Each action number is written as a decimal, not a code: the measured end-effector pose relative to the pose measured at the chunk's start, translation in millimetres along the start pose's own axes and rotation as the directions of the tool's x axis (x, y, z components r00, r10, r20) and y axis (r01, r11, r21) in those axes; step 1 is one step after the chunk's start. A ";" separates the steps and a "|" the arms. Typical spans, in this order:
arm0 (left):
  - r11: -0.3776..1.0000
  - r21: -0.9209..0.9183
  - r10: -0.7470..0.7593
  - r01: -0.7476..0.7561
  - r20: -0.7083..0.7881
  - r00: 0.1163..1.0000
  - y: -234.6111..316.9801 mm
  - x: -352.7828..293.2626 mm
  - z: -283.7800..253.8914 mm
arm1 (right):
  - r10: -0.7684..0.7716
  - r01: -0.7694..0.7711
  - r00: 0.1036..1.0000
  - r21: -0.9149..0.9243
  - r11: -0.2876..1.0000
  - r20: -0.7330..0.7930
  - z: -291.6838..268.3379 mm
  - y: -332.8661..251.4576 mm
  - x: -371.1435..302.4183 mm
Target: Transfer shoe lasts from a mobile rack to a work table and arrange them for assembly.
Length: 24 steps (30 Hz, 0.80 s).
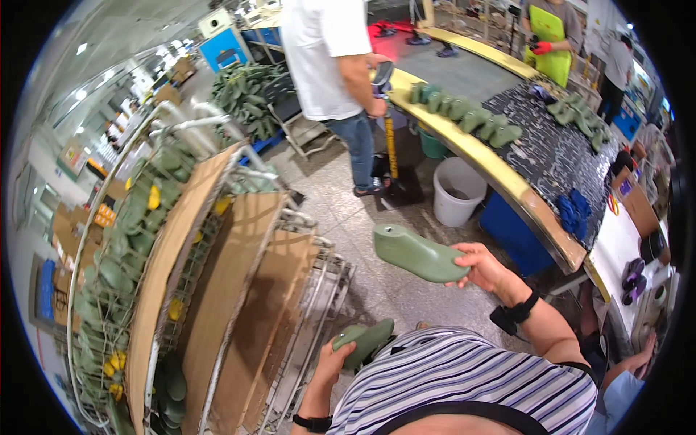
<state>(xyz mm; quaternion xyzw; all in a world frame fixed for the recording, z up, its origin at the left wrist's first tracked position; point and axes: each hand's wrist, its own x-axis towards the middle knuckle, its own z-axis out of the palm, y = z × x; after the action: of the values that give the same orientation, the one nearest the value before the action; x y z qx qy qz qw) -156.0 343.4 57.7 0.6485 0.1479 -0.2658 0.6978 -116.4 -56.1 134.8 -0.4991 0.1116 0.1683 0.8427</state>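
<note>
My right hand (484, 268) is closed round the toe end of a green shoe last (417, 254). It is held out in front of me, heel end pointing left, with a small hole in its top. Low and near my body, my left hand (335, 358) grips another green shoe last (371, 339). Part of that last is hidden by the fingers, and a second one may lie against it. To the left of both hands stands a rack (239, 290) with wooden shelves.
Green lasts (116, 268) fill the rack's wire side at far left. At right, a curved conveyor table (507, 170) carries a row of lasts (464, 114) and blue gloves (574, 214). A white bucket (458, 190) stands on the floor below. A person in white (326, 65) stands ahead.
</note>
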 end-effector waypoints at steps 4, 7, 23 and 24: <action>1.000 0.023 0.015 -0.021 0.229 0.973 16.7 56.8 79.1 | -0.030 0.031 0.970 0.003 1.000 -0.240 -98.3 20.0 -55.2; 0.995 0.095 -0.063 0.034 0.328 0.943 37.2 87.0 135.9 | 0.005 0.015 0.917 0.047 0.999 -0.399 -143.4 17.8 -86.9; 0.878 0.440 -0.203 -0.190 0.700 0.685 160.6 305.2 359.0 | 0.024 0.076 0.728 0.115 0.990 -0.685 -280.9 -44.5 -86.8; 0.873 0.422 -0.179 -0.245 0.744 0.643 169.8 319.3 372.0 | 0.023 0.059 0.723 0.094 0.994 -0.691 -286.8 -54.5 -86.6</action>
<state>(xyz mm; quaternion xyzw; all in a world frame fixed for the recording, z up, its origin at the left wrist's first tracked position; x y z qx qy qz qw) 148.4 -76.7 64.9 0.6308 -0.2445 -0.5292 0.5121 -180.1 -347.4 72.7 -0.4800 0.4214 -0.0442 0.7682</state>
